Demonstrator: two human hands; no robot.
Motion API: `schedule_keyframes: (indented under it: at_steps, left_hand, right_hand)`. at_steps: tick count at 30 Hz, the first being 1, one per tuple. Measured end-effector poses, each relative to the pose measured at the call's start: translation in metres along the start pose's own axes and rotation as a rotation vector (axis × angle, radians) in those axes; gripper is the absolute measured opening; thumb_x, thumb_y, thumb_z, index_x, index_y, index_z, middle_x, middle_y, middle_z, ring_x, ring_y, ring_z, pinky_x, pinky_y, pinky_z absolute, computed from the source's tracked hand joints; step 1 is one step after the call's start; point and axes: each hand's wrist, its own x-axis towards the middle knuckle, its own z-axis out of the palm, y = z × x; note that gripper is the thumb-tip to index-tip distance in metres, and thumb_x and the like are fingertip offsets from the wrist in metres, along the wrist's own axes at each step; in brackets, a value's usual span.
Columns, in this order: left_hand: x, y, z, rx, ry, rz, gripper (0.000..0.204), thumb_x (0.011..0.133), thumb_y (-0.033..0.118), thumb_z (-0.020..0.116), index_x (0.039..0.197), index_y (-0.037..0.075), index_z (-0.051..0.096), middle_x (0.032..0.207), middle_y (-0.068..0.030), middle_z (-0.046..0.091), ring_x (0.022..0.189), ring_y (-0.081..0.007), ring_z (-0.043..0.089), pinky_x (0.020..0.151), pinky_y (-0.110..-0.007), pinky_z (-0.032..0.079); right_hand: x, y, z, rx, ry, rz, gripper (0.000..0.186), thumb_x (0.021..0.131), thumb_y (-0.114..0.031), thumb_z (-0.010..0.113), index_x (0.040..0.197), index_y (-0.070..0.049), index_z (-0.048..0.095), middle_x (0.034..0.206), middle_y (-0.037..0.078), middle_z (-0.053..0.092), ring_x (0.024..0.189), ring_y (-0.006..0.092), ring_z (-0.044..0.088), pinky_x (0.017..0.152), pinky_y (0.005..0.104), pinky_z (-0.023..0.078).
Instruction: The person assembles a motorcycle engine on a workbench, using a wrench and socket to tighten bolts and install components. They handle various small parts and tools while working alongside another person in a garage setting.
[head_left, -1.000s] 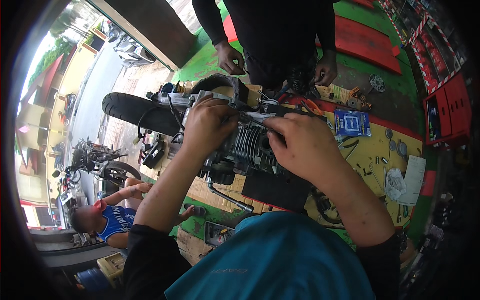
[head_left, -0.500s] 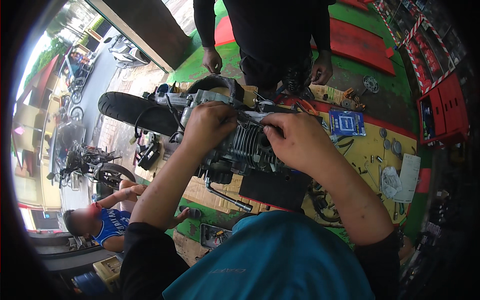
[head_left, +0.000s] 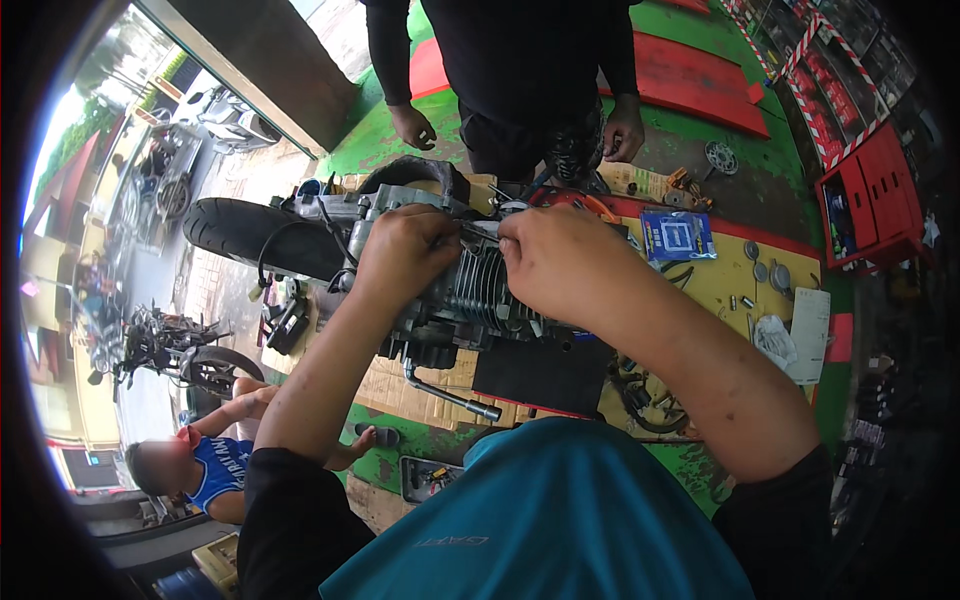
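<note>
A scooter engine (head_left: 365, 205) with a finned cylinder (head_left: 480, 290) lies across the bench in front of me. On its top side my left hand (head_left: 405, 250) is closed, fingertips bent down and pinched together. Opposite it, above the fins, my right hand (head_left: 555, 265) is also closed in a pinch. A thin metallic edge shows in the small gap between the hands; what each one holds is hidden by the fingers. A black rear wheel (head_left: 265, 240) sticks out from the engine's left end. Below the engine, a socket wrench (head_left: 455, 402) points to the right.
Across the bench stands a person in black (head_left: 510, 90), arms hanging. A seated person in a blue top (head_left: 215, 470) is at lower left. To the right lie a blue package (head_left: 680, 237), a plastic bag (head_left: 773, 342) and paper (head_left: 808, 335). A red tool cabinet (head_left: 870, 205) stands beyond.
My right hand has come left, closer to my left hand, over the cylinder fins. My left hand stays in nearly the same place on the engine. The whole view has shifted slightly.
</note>
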Motion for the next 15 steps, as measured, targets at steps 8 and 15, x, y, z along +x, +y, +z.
schedule_keyframes:
  at_steps: [8, 15]
  left_hand:
    - [0.001, 0.001, 0.0, 0.038, -0.009, 0.061, 0.018, 0.077, 0.011, 0.077, 0.092, 0.001, 0.077, 0.092, -0.0159, 0.073, 0.09, -0.036, 0.071, 0.083, -0.045, 0.057]
    - [0.002, 0.003, 0.002, 0.108, -0.001, 0.153, 0.017, 0.077, 0.011, 0.076, 0.09, 0.001, 0.075, 0.089, -0.0161, 0.072, 0.089, -0.037, 0.07, 0.084, -0.046, 0.056]
  right_hand:
    - [-0.01, -0.011, 0.007, -0.185, -0.014, -0.105, 0.022, 0.096, -0.017, 0.058, 0.098, -0.005, 0.077, 0.09, 0.021, 0.075, 0.086, 0.0415, 0.073, 0.081, 0.0514, 0.058]
    - [-0.023, 0.01, 0.001, 0.116, 0.068, -0.02, 0.02, 0.096, -0.019, 0.061, 0.096, -0.005, 0.076, 0.083, 0.021, 0.073, 0.086, 0.0411, 0.072, 0.081, 0.0523, 0.057]
